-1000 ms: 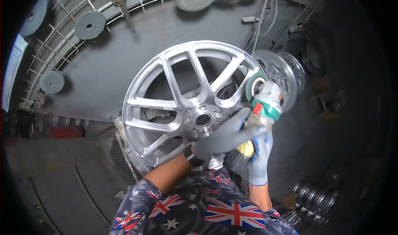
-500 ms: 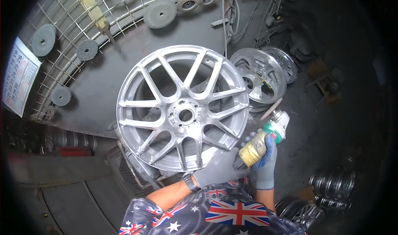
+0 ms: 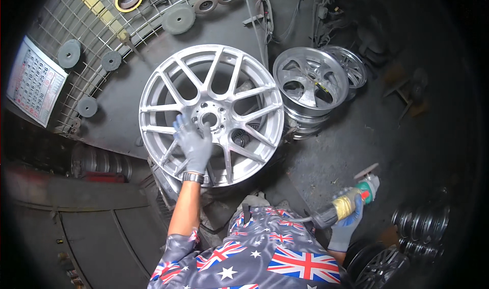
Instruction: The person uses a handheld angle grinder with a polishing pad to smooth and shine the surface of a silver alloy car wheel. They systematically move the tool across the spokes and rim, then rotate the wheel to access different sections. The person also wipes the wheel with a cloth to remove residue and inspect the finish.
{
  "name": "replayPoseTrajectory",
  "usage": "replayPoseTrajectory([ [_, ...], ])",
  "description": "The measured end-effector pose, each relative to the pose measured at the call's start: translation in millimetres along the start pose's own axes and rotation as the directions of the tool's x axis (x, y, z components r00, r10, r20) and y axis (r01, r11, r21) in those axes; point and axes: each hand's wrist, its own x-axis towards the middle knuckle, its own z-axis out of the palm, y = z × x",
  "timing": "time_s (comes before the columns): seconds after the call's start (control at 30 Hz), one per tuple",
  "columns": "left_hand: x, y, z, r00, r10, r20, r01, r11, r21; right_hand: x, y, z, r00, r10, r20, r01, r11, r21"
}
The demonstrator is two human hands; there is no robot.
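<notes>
A silver alloy wheel rim (image 3: 254, 117) lies face up in front of me, its spokes bright and bare. My left hand (image 3: 194, 145), in a grey and blue glove, is over the spokes just left of the hub, fingers spread and holding nothing; whether it presses on the metal I cannot tell. Off to the right, away from the wheel, my gloved right hand (image 3: 350, 215) grips an angle grinder (image 3: 342, 203). The grinder has yellow wrapping round its body, a green and white head, and a thin disc that points up and away. Its cord runs left across my shirt.
More rims are stacked just right of the wheel (image 3: 310, 80); others stand at the lower right (image 3: 420, 223). A wire grid (image 3: 147, 21) behind carries several grinding discs (image 3: 178, 19). A calendar sheet (image 3: 36, 80) hangs at the left. Cables (image 3: 262, 14) dangle at the back.
My left hand has left the grinder and moved left onto the wheel, its fingers now spread. My right hand has carried the grinder right and down, away from the rim. The view has shifted somewhat.
</notes>
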Motion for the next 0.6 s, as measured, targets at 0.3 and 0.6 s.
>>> replayPoseTrajectory([
  [0.3,-103.1,-20.0,15.8,0.970,0.049,0.240,-0.093,0.980,0.177,-19.4,-44.5,-129.7,0.966,-0.196,-0.167,0.199,0.980,0.002],
  [0.6,-112.3,-11.0,13.6,0.973,0.045,0.225,-0.075,0.989,0.128,4.1,-56.9,-139.1,0.973,-0.195,-0.120,0.198,0.980,0.016],
])
